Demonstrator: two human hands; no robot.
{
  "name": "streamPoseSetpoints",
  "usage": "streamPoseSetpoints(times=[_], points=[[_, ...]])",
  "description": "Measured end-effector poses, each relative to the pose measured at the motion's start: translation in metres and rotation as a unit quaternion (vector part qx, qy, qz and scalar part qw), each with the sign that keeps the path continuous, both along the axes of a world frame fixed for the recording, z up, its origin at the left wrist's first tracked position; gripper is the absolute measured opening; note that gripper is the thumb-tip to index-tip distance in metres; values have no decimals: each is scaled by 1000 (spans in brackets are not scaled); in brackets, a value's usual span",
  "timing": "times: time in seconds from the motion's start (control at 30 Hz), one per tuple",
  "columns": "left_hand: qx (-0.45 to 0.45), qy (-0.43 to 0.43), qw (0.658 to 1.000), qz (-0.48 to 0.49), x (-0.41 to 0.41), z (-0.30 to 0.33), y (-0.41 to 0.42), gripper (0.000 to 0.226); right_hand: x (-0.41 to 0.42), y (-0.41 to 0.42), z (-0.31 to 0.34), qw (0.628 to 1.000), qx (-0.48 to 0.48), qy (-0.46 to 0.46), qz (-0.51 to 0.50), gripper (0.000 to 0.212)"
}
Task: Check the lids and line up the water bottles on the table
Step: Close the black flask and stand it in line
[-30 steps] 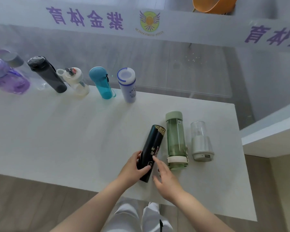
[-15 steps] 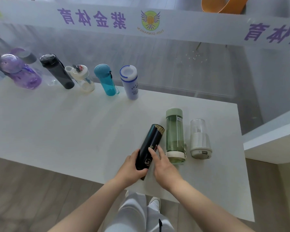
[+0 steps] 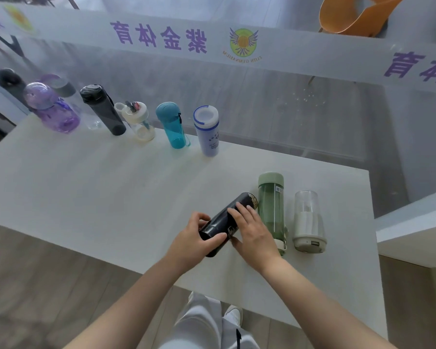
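Note:
A black bottle (image 3: 220,224) with gold print lies on the white table (image 3: 111,192) near its front edge. My left hand (image 3: 195,239) grips its near end, and my right hand (image 3: 253,231) is wrapped over its middle. Right beside it lie a green bottle (image 3: 271,205) and a clear-and-white bottle (image 3: 308,220). Along the far edge several bottles stand in a row: purple (image 3: 53,109), dark grey (image 3: 101,108), clear with a white lid (image 3: 137,122), teal (image 3: 171,124) and white-and-blue (image 3: 208,132).
A glass partition with a white banner (image 3: 212,44) runs behind the table. An orange chair (image 3: 355,15) stands beyond it. A white ledge (image 3: 413,225) abuts the table on the right. Wooden floor and my white trousers (image 3: 207,326) show below.
My right hand has gone from hovering beside the black bottle to gripping its middle. My left hand kept hold of the near end.

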State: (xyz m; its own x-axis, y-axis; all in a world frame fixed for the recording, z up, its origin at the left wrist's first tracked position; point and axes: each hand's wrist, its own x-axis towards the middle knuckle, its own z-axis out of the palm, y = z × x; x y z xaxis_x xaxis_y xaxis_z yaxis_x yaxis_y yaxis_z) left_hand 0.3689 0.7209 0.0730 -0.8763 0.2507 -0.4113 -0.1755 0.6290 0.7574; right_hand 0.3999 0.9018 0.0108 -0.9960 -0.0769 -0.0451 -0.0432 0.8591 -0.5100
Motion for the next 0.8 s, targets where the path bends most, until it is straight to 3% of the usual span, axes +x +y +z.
streamPoseSetpoints(times=[0.27,0.53,0.8], points=[[24,73,997,-11,-16,22,2,48,-12,4,13,994,-93,27,-59,67],[104,145,983,-50,-27,29,11,74,-20,6,26,973,-201,-39,-106,59],[105,195,972,-76,-34,33,35,62,-19,9,25,941,-292,-65,-158,47]])
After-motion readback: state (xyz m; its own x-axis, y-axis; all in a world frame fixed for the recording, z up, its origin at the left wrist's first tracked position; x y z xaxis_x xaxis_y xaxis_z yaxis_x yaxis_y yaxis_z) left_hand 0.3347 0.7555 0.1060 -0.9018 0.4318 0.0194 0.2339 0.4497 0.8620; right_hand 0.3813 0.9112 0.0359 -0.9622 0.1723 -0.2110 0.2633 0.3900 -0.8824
